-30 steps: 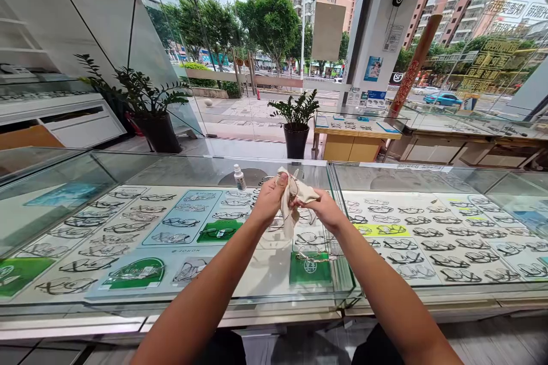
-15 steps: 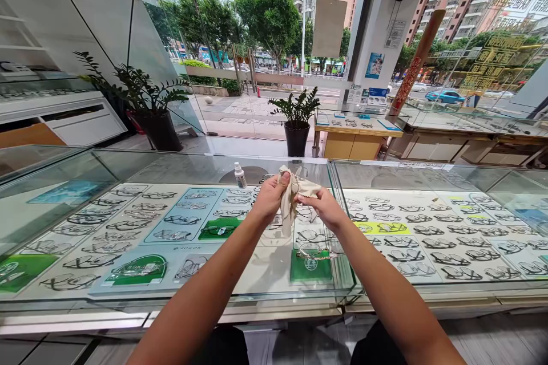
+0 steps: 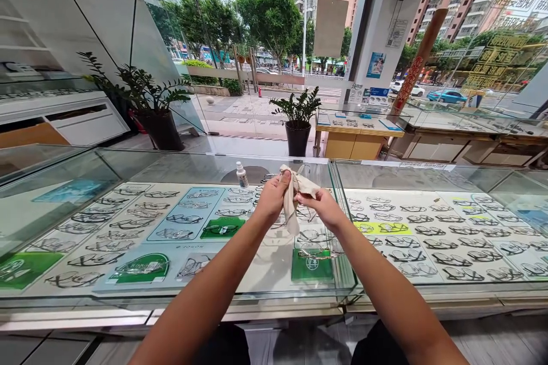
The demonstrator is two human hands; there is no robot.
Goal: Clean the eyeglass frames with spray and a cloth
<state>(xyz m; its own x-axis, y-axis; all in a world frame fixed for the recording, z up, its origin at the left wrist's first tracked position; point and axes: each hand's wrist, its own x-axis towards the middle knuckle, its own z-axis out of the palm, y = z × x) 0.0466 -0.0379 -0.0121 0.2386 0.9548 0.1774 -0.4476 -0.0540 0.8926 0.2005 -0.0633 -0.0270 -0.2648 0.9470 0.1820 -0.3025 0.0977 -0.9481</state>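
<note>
A cream cleaning cloth (image 3: pixel 291 218) is bunched between my two hands, above the glass counter. My left hand (image 3: pixel 272 197) is closed on its left side, thumb pressed on top. On the other side, my right hand (image 3: pixel 324 206) pinches the cloth near its zigzag edge. One end of the cloth hangs down between the hands. Whether a pair of glasses sits inside the folds I cannot make out. Behind my left hand, a small white spray bottle (image 3: pixel 241 174) stands upright on the glass top. Close below my right hand lies a pair of eyeglasses (image 3: pixel 319 252).
The glass display case (image 3: pixel 240 295) holds rows of eyeglasses, and a second case (image 3: pixel 428 280) adjoins it on the right. Green display cards (image 3: pixel 224 228) lie among the frames. Beyond the counter stand a potted plant (image 3: pixel 298 137) and a wooden display table (image 3: pixel 357 145).
The hanging end of the cloth has shifted slightly right and its folds have changed. Both hands keep their grip in nearly the same place. The view has moved very slightly.
</note>
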